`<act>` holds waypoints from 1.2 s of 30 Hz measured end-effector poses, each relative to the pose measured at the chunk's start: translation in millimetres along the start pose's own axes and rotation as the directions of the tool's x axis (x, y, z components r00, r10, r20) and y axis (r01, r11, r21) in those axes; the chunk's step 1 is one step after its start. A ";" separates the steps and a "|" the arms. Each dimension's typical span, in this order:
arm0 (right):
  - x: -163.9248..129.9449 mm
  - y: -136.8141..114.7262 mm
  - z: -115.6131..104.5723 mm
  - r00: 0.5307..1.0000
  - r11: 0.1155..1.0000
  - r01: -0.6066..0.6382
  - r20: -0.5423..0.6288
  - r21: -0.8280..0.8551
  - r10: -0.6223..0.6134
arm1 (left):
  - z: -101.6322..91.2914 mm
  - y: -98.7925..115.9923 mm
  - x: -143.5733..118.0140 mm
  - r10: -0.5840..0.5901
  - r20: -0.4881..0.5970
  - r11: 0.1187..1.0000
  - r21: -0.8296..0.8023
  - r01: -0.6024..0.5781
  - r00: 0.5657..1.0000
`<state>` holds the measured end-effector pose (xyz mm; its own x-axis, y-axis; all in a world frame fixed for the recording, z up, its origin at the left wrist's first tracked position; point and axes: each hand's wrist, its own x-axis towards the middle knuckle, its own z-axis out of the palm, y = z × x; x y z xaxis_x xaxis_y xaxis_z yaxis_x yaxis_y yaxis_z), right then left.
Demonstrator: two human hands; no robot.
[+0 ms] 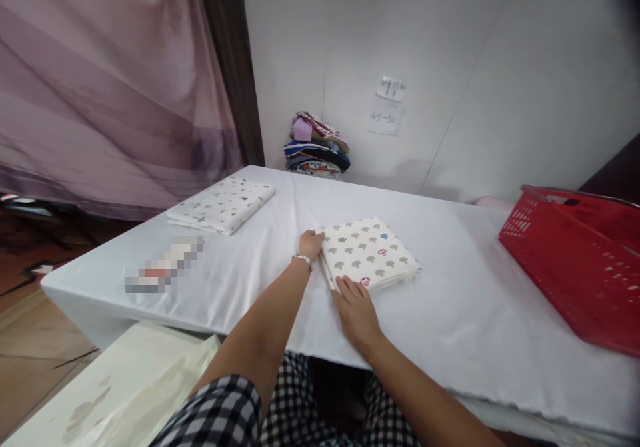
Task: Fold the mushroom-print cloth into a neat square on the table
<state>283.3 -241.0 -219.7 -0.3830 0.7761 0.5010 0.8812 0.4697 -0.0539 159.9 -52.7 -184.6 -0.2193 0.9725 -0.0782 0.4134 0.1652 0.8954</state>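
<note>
Red plastic basket [565, 260] sat at the right edge of the white-covered table [450, 327], its slotted wall facing the camera. Contents could not be made out from this angle; only red inner wall and a metal handle showed above the rim.

Folded patterned cloth [369, 252] lay flat near the table's middle, just ahead of the person. Cream ground, grey blob print with a few coloured marks. It formed a rough rectangle set diagonally to the table edge, long axis running from near-left toward far-right, one corner pointing at the basket side. The stacked fold edges faced the near-left.

Left hand [311, 243] rested at the cloth's left corner, fingers curled against the edge, touching it; a bracelet [303, 259] circled the wrist. Whether it pinched the fabric or only pressed on it was not clear. Right hand [356, 308] lay open and flat, palm down, fingertips on the cloth's near edge, gripping nothing.

A second folded cloth [223, 204], white with small dark marks, lay well apart at the far left of the table. A pile of folded fabrics [316, 146] stood against the wall behind the table, beneath paper notes [386, 106].
</note>
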 end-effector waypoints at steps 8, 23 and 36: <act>-0.1 -0.1 1.3 0.999 1.000 0.001 -0.045 -0.007 -0.001 | -8.6 -9.0 3.7 0.082 -0.016 0.988 0.135 -0.079 0.996; -48.8 100.8 -43.8 0.978 0.979 -0.192 -0.089 -0.062 0.186 | -34.6 -9.6 -81.9 0.169 0.238 0.910 0.335 -0.245 0.956; -30.8 85.3 -51.2 0.965 0.972 -0.236 -0.117 -0.010 0.233 | -10.6 -33.1 -144.2 0.391 0.215 0.909 0.059 -0.412 0.895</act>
<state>384.4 -246.4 -195.5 -0.1318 0.8093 0.5725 0.9494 0.2691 -0.1617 168.5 -200.1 -198.3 0.1555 0.9701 0.1861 0.5180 -0.2406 0.8209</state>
